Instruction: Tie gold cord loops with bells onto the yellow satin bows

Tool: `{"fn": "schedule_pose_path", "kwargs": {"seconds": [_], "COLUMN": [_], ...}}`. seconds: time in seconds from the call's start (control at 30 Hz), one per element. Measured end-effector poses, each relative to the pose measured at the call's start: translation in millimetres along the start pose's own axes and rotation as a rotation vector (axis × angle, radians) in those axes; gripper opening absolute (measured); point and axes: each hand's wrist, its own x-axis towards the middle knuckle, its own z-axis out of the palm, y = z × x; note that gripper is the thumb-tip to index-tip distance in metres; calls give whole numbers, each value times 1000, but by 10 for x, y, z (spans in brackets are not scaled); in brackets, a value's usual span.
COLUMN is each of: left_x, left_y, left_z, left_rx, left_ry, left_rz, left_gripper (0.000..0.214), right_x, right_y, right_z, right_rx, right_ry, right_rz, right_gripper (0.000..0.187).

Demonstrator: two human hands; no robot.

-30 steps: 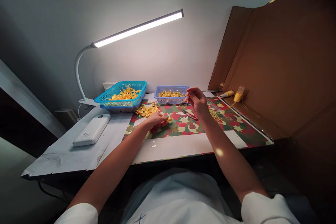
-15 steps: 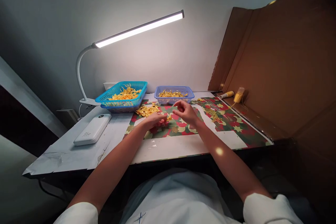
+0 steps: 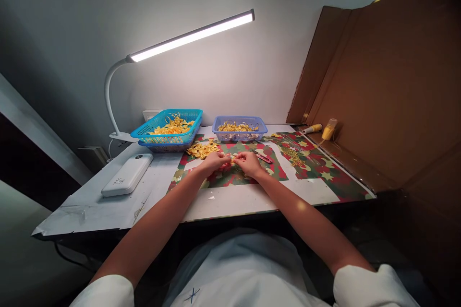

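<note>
My left hand [image 3: 215, 161] and my right hand [image 3: 248, 162] meet over the patterned red and green sheet [image 3: 317, 172], fingers pinched on a small yellow piece [image 3: 232, 159] between them. A heap of similar yellow pieces [image 3: 202, 149] lies just beyond my left hand. Behind it stands a blue basket [image 3: 187, 130] with yellow and orange pieces. A smaller purple basket [image 3: 239, 134] with gold loops stands beyond my right hand. A small red tool [image 3: 264, 157] lies right of my right hand.
A white bar lamp [image 3: 190, 37] arches over the desk from the left. A white power bank [image 3: 127, 181] lies at the left. Yellow thread spools [image 3: 327, 129] sit by the brown cardboard wall [image 3: 389, 81] at the right. Loose gold bits [image 3: 293, 155] lie on the sheet.
My right hand came down from near the purple basket and moved left to meet my left hand at the yellow piece. My left hand stayed almost in place.
</note>
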Motion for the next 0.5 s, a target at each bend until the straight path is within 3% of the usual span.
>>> {"fn": "schedule_pose_path", "kwargs": {"seconds": [0.37,0.5], "left_x": [102,98], "left_y": [-121,-111], "left_z": [-41,-42], "left_rx": [110,99], "left_ry": [18,37], "left_rz": [31,57], "left_gripper": [16,18], "right_x": [-9,-41], "right_y": [13,-18], "right_z": [26,-21], "right_rx": [-101,-11], "right_ry": [-30,-38], "right_rz": [-16,-67], "right_gripper": [13,8]}}
